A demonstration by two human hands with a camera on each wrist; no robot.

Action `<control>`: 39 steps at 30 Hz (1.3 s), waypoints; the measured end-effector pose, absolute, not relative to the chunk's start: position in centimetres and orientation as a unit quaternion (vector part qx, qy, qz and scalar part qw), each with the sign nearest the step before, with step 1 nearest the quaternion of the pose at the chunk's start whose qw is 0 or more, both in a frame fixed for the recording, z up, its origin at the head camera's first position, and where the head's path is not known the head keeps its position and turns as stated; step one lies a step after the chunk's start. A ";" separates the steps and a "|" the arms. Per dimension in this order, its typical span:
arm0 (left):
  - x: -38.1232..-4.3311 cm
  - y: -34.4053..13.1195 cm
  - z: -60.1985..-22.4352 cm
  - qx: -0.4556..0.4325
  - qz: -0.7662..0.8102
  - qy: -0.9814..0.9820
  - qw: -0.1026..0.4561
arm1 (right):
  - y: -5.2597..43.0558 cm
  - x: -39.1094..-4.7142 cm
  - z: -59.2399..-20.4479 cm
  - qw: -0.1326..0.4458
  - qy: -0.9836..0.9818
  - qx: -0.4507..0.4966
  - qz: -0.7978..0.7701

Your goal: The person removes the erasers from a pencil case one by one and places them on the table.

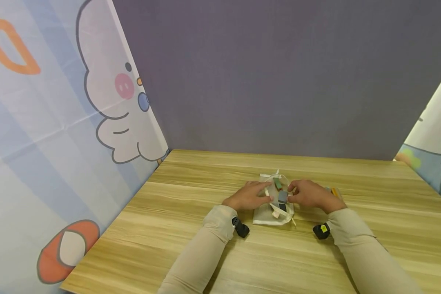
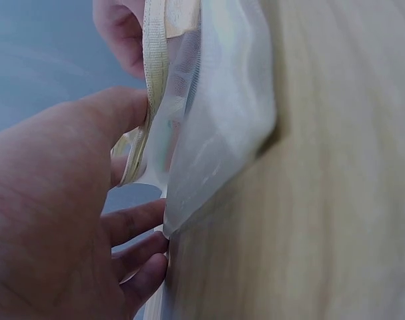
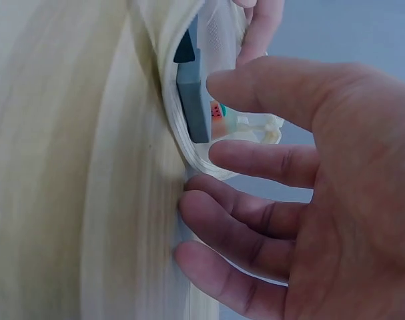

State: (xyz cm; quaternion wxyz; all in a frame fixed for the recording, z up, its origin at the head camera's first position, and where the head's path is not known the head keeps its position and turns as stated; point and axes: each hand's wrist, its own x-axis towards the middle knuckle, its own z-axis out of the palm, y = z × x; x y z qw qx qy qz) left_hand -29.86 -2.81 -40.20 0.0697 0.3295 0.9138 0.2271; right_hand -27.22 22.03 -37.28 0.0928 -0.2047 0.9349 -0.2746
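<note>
the pouch [image 1: 261,217] lies on the desk [image 1: 161,228], between the left fingers [image 2: 141,221] and the right fingers [image 3: 262,160]. in its opening sits a block [image 1: 283,197], with a second block [image 1: 282,207] before it and a third piece [image 1: 277,183] behind. further pieces [image 1: 334,191] lie behind the right wrist [image 1: 336,205]. a panel [image 1: 279,81] stands behind the desk, between a left hanging [image 1: 59,102] and a right hanging [image 1: 435,134].

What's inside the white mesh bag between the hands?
In the white mesh drawstring bag, I see a flat blue-gray rectangular block, a black block and a small green block. Anything beneath them is covered, so I can't tell what's there.
</note>
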 end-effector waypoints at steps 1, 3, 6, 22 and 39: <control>-29.8 -2.8 -40.2 0.330 0.228 0.913 0.070 | 22.0 -27.2 -37.3 0.093 0.937 -0.203 -0.270; -29.8 -2.8 -40.1 0.330 0.227 0.913 0.071 | 22.0 -27.2 -37.3 0.091 0.939 -0.205 -0.260; -29.8 -2.8 -40.1 0.330 0.226 0.914 0.071 | 21.8 -27.0 -37.1 0.095 0.941 -0.205 -0.254; -29.8 -2.9 -40.1 0.333 0.221 0.914 0.064 | 21.5 -27.3 -37.6 0.088 0.947 -0.202 -0.233; -30.4 -2.8 -40.8 0.333 0.224 0.913 0.069 | 21.6 -27.0 -37.3 0.084 0.951 -0.197 -0.222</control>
